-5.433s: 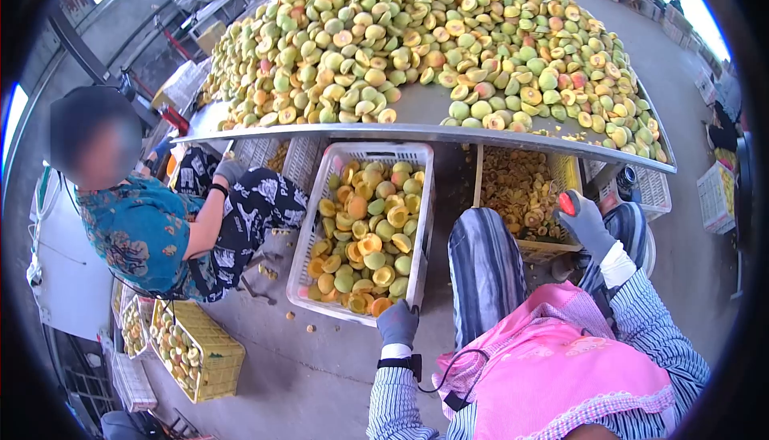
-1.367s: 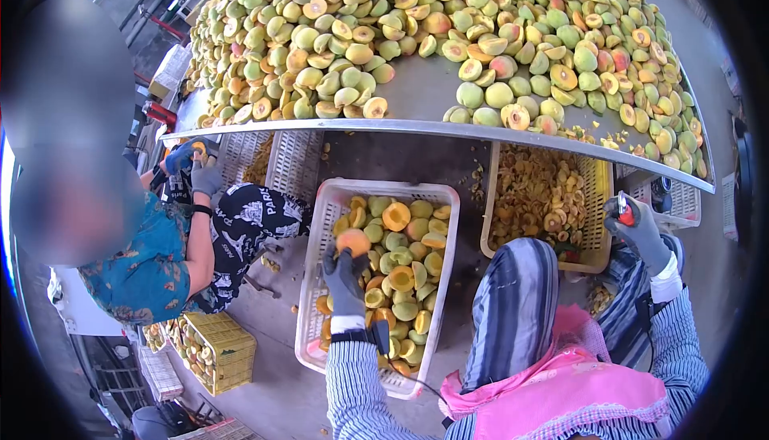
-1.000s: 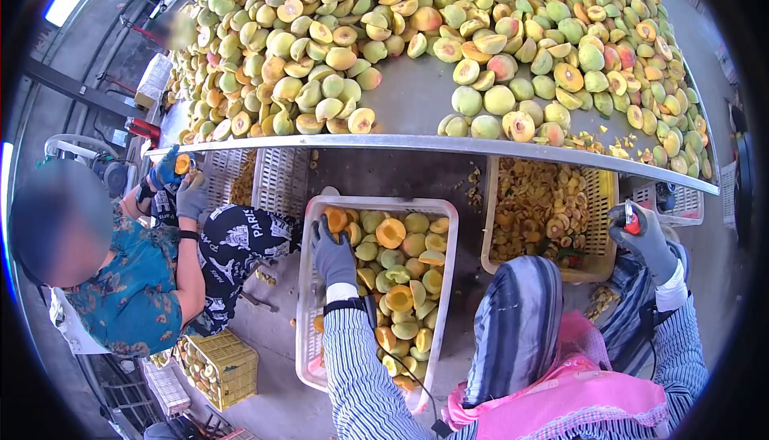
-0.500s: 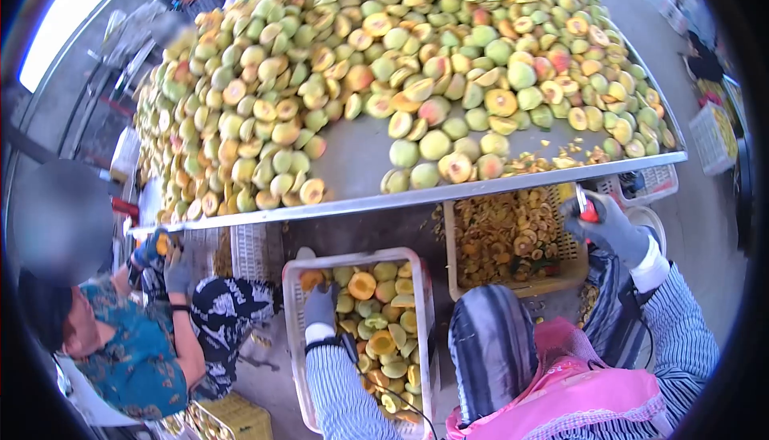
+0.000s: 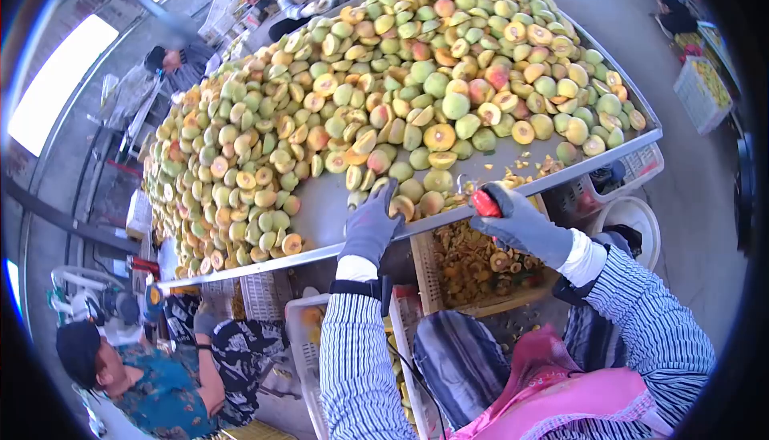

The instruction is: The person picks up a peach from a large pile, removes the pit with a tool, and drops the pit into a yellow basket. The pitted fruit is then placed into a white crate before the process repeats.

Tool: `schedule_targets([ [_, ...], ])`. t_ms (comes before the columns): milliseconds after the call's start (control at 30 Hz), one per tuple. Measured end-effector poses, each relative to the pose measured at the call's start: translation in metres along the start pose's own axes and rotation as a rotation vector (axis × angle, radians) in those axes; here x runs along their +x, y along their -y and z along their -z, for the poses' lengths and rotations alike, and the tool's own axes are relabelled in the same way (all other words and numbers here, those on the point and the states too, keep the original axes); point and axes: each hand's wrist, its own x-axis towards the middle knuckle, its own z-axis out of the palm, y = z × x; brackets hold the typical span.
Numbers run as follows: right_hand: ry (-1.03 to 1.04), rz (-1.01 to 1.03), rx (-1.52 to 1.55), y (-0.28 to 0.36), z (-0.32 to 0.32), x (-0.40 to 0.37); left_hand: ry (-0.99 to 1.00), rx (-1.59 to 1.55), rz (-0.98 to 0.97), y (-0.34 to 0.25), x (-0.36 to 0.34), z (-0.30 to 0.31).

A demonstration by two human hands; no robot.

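Note:
My left hand, in a grey glove, reaches over the table's front edge with its fingers spread against the nearest peach halves. No fruit is visibly gripped in it. In my right hand, also gloved, is a small red-handled tool with a thin curved metal tip. That hand is at the metal rim, beside loose fruit scraps. A large heap of halved peaches covers much of the metal table. Below my left forearm stands a white crate, mostly hidden by the sleeve.
A tan crate of peach scraps stands under the table edge, near my knees. To the right are a white bucket and a crate. A co-worker sits at left; other people work behind the heap.
My left hand has left the crate of peach halves and moved up to the fruit on the table. My right hand has come left along the rim with the red-handled tool.

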Motion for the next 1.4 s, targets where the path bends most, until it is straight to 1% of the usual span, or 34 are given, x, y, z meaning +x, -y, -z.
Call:
schedule_targets([
  [67, 0.042, -0.058, -0.119, 0.002, 0.018, -0.007, 0.136, 0.048, -0.009, 0.006, 0.016, -0.022],
  [100, 0.020, -0.043, -0.108, 0.009, 0.024, -0.009, 0.135, 0.061, -0.035, -0.008, 0.021, -0.016],
  [167, -0.057, 0.126, -0.386, 0.024, 0.028, -0.010, 0.227, -0.004, 0.262, -0.032, 0.020, 0.001],
  [200, -0.085, 0.126, -0.408, 0.029, 0.030, -0.012, 0.135, -0.038, 0.237, -0.031, 0.016, -0.003],
  [233, -0.097, 0.133, -0.395, 0.033, 0.032, -0.013, 0.136, -0.025, 0.225, -0.037, 0.014, -0.002],
  [300, -0.069, 0.275, -0.546, 0.037, 0.033, -0.017, -0.178, -1.099, 0.430, -0.053, 0.014, -0.006],
  [333, -0.032, 0.286, -0.502, 0.030, 0.027, -0.016, -0.229, -1.287, 0.423, -0.090, 0.007, 0.018],
  [367, -0.036, 0.287, -0.500, 0.027, 0.022, -0.017, -0.226, -1.286, 0.420, -0.097, 0.004, 0.012],
  [433, -0.016, 0.454, -0.742, 0.024, 0.011, -0.020, -0.390, -0.896, -0.201, -0.110, -0.006, 0.000],
  [467, -0.046, 0.425, -0.754, 0.019, 0.005, -0.021, -0.229, -1.172, 0.032, -0.118, -0.009, -0.003],
  [500, -0.052, 0.421, -0.752, 0.018, 0.004, -0.022, -0.221, -1.172, 0.030, -0.127, -0.010, -0.004],
  [567, -0.058, 0.343, -0.860, 0.013, 0.000, -0.023, -0.336, -1.861, 0.338, -0.141, -0.014, -0.007],
  [633, -0.044, 0.354, -0.835, 0.011, -0.001, -0.026, -0.362, -1.820, 0.322, -0.143, -0.022, -0.012],
  [700, -0.059, 0.459, -0.779, 0.005, -0.003, -0.027, -0.385, -1.865, 0.365, -0.135, -0.032, -0.021],
  [733, -0.056, 0.451, -0.782, 0.004, -0.004, -0.027, -0.485, -1.886, 0.397, -0.139, -0.035, -0.024],
  [767, -0.040, 0.442, -0.784, 0.004, -0.005, -0.027, -0.486, -1.891, 0.405, -0.137, -0.038, -0.029],
  [833, -0.015, 0.428, -0.789, 0.005, -0.010, -0.029, -0.589, -1.124, 0.217, -0.133, -0.045, -0.036],
  [867, 0.047, 0.328, -0.857, 0.005, -0.012, -0.030, -0.592, -1.127, 0.225, -0.133, -0.048, -0.040],
  [900, 0.109, 0.224, -0.925, 0.004, -0.015, -0.030, -0.637, -1.193, 0.220, -0.136, -0.051, -0.039],
  [933, 0.116, 0.216, -0.931, 0.000, -0.018, -0.029, -0.681, -1.259, 0.215, -0.139, -0.053, -0.038],
  [967, 0.137, 0.193, -0.928, -0.005, -0.021, -0.028, -0.683, -1.268, 0.225, -0.140, -0.054, -0.034],
  [1033, 0.165, 0.159, -0.934, -0.010, -0.024, -0.029, -0.549, -1.844, 0.292, -0.138, -0.055, -0.026],
  [1067, 0.165, 0.159, -0.911, -0.010, -0.025, -0.028, -0.531, -1.821, 0.337, -0.135, -0.054, -0.026],
  [1100, 0.164, 0.161, -0.886, -0.010, -0.027, -0.028, -0.538, -1.826, 0.342, -0.137, -0.053, -0.029],
  [1133, 0.169, 0.159, -0.887, -0.016, -0.027, -0.026, -0.671, -1.672, 0.404, -0.142, -0.052, -0.033],
  [1167, 0.177, 0.258, -0.716, -0.028, -0.027, -0.023, -0.794, -1.509, 0.462, -0.144, -0.051, -0.036],
  [1200, 0.180, 0.351, -0.541, -0.035, -0.027, -0.022, -0.634, -1.600, 0.302, -0.131, -0.056, -0.032],
  [1233, 0.180, 0.343, -0.537, -0.025, -0.025, -0.024, -0.628, -1.599, 0.311, -0.127, -0.056, -0.033],
  [1300, 0.583, -0.427, 0.040, -0.001, -0.014, -0.024, -0.672, -1.210, 0.049, -0.126, -0.051, -0.034],
  [1333, 0.597, -0.477, 0.162, 0.000, -0.011, -0.025, -0.660, -1.377, -0.004, -0.132, -0.050, -0.030],
  [1400, 0.608, -0.516, 0.228, -0.007, -0.004, -0.022, -0.614, -1.374, -0.011, -0.125, -0.047, -0.035],
])
